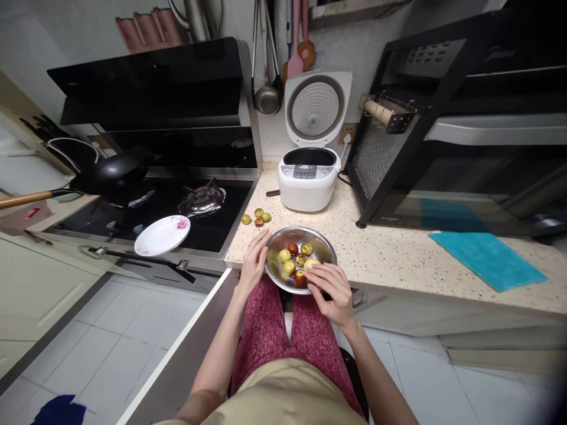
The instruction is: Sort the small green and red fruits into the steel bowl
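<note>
A round metal bowl [326, 248] sits at the counter's front edge, partly overhanging my lap. Inside are several small round fruits that look like fresh jujubes, some yellow-green and some red-brown, such as a brown one [293, 249]. My left hand [254, 262] holds the bowl's left rim, fingers long against its side. Over the right side of the bowl, my right hand [331, 290] has its fingertips closed on a pale yellow jujube [312, 264], partly hidden by them. Several more jujubes [258, 212] lie on the counter beyond my left hand.
Behind the bowl stands a white rice cooker [307, 186], lid raised. A white plate [162, 235] lies at the front of the black stove [230, 206], with a wok [117, 177] farther left. A blue cloth [489, 260] lies right. An open drawer [177, 366] is at my left.
</note>
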Demonstrator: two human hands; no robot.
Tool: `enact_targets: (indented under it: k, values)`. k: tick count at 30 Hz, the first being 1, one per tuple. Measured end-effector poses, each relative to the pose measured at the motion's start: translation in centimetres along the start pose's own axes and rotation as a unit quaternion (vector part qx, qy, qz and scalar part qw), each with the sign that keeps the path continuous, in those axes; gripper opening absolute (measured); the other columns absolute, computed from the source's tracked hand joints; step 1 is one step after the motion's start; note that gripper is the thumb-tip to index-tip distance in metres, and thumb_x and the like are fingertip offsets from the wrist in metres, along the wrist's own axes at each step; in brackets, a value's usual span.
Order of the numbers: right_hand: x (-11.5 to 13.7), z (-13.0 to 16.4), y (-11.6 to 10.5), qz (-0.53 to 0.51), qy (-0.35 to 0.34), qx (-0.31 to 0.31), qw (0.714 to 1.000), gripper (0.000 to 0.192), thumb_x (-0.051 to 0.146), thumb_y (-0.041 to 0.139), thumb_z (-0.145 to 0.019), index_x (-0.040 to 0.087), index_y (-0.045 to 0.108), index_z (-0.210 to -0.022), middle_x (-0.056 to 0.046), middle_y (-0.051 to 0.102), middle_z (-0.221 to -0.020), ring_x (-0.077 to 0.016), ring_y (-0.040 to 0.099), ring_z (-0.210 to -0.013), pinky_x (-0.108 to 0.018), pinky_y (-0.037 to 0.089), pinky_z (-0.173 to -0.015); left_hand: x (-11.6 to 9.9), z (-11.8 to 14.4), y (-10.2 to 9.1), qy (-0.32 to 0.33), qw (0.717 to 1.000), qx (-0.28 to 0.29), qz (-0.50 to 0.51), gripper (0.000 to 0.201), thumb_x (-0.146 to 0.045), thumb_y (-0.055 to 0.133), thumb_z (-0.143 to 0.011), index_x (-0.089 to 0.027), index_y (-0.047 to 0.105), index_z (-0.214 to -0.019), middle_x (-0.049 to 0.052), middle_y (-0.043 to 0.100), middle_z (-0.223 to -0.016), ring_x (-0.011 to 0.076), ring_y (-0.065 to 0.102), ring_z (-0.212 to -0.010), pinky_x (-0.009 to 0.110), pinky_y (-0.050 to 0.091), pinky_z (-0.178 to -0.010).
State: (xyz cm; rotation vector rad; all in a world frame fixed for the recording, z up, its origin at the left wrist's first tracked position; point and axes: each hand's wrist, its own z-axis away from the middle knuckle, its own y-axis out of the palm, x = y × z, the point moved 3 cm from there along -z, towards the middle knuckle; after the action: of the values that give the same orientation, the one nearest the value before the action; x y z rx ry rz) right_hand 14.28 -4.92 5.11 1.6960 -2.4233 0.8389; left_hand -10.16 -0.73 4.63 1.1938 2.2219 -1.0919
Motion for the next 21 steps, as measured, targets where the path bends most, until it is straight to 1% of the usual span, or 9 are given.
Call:
enact_targets:
  k: [3, 5, 7, 10, 13, 15, 19, 21]
  values:
    - [-0.7, -0.8, 0.2, -0.012, -0.011, 0.025, 1.0, 0.033, 0.013, 0.068, -0.094, 0.027, 0.074, -0.124, -0.006, 0.081, -0.112, -0.0252, 0.074, -0.107, -0.049, 0.057, -0.095, -0.2, 0.2, 0.3, 0.037, 0.999, 0.018, 0.008, 0.041, -0.032, 0.037, -0.11, -0.025, 0.06, -0.144, 0.011, 0.053, -0.157, 0.0241, 0.046, -0.15, 0.054, 0.036, -0.127]
    - [-0.9, -1.0, 0.3, -0.022, -0.011, 0.035, 0.999, 0.032, 0.013, 0.066, -0.095, 0.027, 0.074, -0.122, -0.006, 0.081, -0.111, -0.0251, 0.074, -0.107, -0.048, 0.058, -0.093, 0.3, -0.5, -0.1, 0.029, 1.0, 0.012, 0.0, 0.039, -0.032, 0.042, -0.109, -0.025, 0.062, -0.142, 0.011, 0.054, -0.155, 0.0244, 0.047, -0.149, 0.054, 0.036, -0.127]
    - [-0.9, -1.1, 0.4, -0.024, -0.005, 0.037, 0.999, 0.031, 0.012, 0.065, -0.095, 0.026, 0.075, -0.121, -0.006, 0.081, -0.108, -0.0249, 0.075, -0.105, -0.047, 0.058, -0.092, 1.5, -1.6, -0.5, 0.004, 1.0, 0.003, -0.028, 0.036, -0.032, 0.048, -0.107, -0.024, 0.063, -0.139, 0.012, 0.057, -0.152, 0.025, 0.05, -0.146, 0.052, 0.038, -0.125]
    - [-0.7, -1.1, 0.4, -0.018, 0.007, 0.034, 0.999, 0.031, 0.011, 0.063, -0.095, 0.027, 0.077, -0.118, -0.006, 0.081, -0.106, -0.0253, 0.075, -0.104, -0.046, 0.058, -0.09, 4.1, -3.4, -0.6, -0.028, 0.996, 0.005, -0.089, 0.037, -0.029, 0.05, -0.105, -0.023, 0.061, -0.139, 0.014, 0.056, -0.151, 0.0267, 0.052, -0.144, 0.052, 0.04, -0.124]
    - [-0.4, -0.8, 0.2, -0.007, 0.008, 0.027, 1.0, 0.032, 0.011, 0.063, -0.094, 0.027, 0.077, -0.118, -0.006, 0.081, -0.105, -0.0258, 0.075, -0.102, -0.046, 0.058, -0.089, 6.5, -4.7, -0.1, -0.033, 0.992, 0.009, -0.12, 0.038, -0.022, 0.05, -0.102, -0.02, 0.06, -0.139, 0.016, 0.055, -0.151, 0.0285, 0.052, -0.143, 0.054, 0.041, -0.122]
    - [-0.1, -0.5, 0.1, -0.001, 0.007, 0.022, 1.0, 0.032, 0.01, 0.063, -0.094, 0.027, 0.077, -0.118, -0.006, 0.081, -0.104, -0.0256, 0.075, -0.101, -0.046, 0.057, -0.088, 7.4, -5.1, 0.4, -0.032, 0.991, 0.01, -0.133, 0.038, -0.018, 0.049, -0.101, -0.019, 0.061, -0.137, 0.017, 0.057, -0.146, 0.029, 0.056, -0.139, 0.053, 0.045, -0.119]
    - [0.4, 0.4, 0.3, -0.002, 0.007, 0.025, 1.0, 0.033, 0.011, 0.065, -0.094, 0.027, 0.075, -0.121, -0.006, 0.081, -0.106, -0.0252, 0.075, -0.102, -0.046, 0.056, -0.09, 7.9, -5.4, 0.8, -0.047, 0.985, -0.001, -0.169, 0.032, -0.015, 0.049, -0.1, -0.018, 0.065, -0.128, 0.016, 0.062, -0.132, 0.0279, 0.065, -0.12, 0.048, 0.055, -0.105]
    - [0.5, 0.8, 0.6, -0.002, 0.0, 0.027, 1.0, 0.032, 0.015, 0.067, -0.094, 0.027, 0.075, -0.123, -0.006, 0.081, -0.107, -0.0252, 0.075, -0.101, -0.047, 0.055, -0.091, 7.8, -5.4, 0.8, -0.047, 0.984, -0.006, -0.173, 0.029, -0.015, 0.051, -0.1, -0.018, 0.066, -0.125, 0.016, 0.06, -0.134, 0.0274, 0.066, -0.117, 0.046, 0.056, -0.102]
